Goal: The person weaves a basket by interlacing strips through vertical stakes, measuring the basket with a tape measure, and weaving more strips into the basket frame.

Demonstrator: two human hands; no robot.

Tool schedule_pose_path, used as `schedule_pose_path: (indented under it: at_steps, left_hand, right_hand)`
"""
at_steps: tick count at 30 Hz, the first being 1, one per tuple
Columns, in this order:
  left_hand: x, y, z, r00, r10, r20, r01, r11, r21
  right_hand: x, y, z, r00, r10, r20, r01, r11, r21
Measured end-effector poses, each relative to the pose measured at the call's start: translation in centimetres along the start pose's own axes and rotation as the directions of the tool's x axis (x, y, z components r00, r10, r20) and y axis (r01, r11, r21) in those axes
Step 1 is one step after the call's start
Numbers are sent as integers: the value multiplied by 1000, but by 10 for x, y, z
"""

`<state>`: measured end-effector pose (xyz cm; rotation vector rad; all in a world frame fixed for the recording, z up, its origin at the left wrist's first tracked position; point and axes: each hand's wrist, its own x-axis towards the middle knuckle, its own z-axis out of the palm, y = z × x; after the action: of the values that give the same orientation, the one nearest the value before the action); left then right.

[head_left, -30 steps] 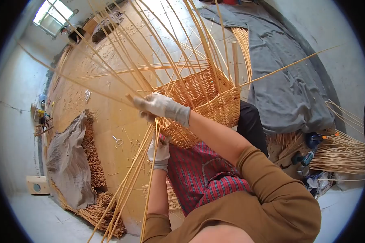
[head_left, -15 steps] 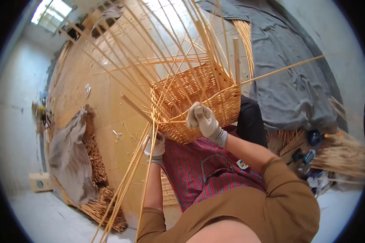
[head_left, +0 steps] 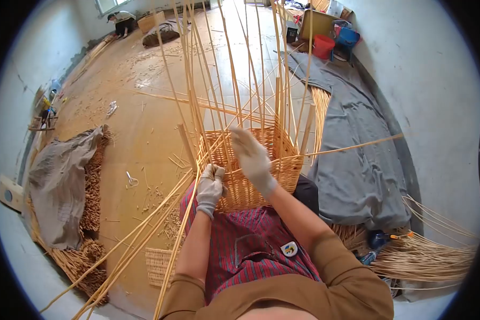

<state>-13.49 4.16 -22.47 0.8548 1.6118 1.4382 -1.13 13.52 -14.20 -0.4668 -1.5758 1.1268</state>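
Observation:
A partly woven wicker basket [head_left: 250, 194] sits at my lap, with tall upright rods rising from its rim. My left hand [head_left: 211, 186], in a pale glove, is closed at the basket's near left corner, its fingers round a thin rod of the weave. My right hand [head_left: 252, 160], also gloved, is raised in front of the basket's near wall with its fingers stretched out. Several long rods [head_left: 138, 234] run from the left corner down past my left arm. A thick stake [head_left: 186, 145] leans at that same corner.
Grey cloth [head_left: 357, 154] covers rods on the right; more rods [head_left: 426, 261] lie below it. A cloth-covered bundle [head_left: 64, 186] lies left. A power tool [head_left: 369, 256] is at lower right. Far left, a person [head_left: 124, 22] crouches. Behind stand a red bucket [head_left: 323, 47] and a blue stool [head_left: 348, 37].
The view has tilted up, showing more of the far room. My left hand has come up in front of the corner. My right hand has gone from closed to open and lifted.

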Motion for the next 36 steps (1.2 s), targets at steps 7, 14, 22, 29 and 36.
schedule_pose_path:
  at_steps: [7, 14, 22, 29, 36]
  left_hand:
    - [-3, 4, 4, 992, -53, -114, 45, 996, -76]
    - [-2, 23, 16, 969, -215, -121, 173, 941, -291]
    - [2, 33, 44, 613, 600, -514, -366, 792, 488]
    - [42, -4, 73, 992, -47, 116, 27, 985, 171]
    - [7, 34, 72, 972, 233, -10, -202, 862, 464]
  right_hand:
    - [-49, 46, -49, 998, 31, -51, -24, 992, 126]
    - [-78, 33, -62, 945, 327, -20, -306, 904, 300]
    - [-63, 34, -103, 902, 375, -214, -356, 927, 123]
    - [-22, 72, -94, 993, 63, -98, -30, 951, 308]
    - [5, 23, -103, 994, 110, -27, -96, 945, 312]
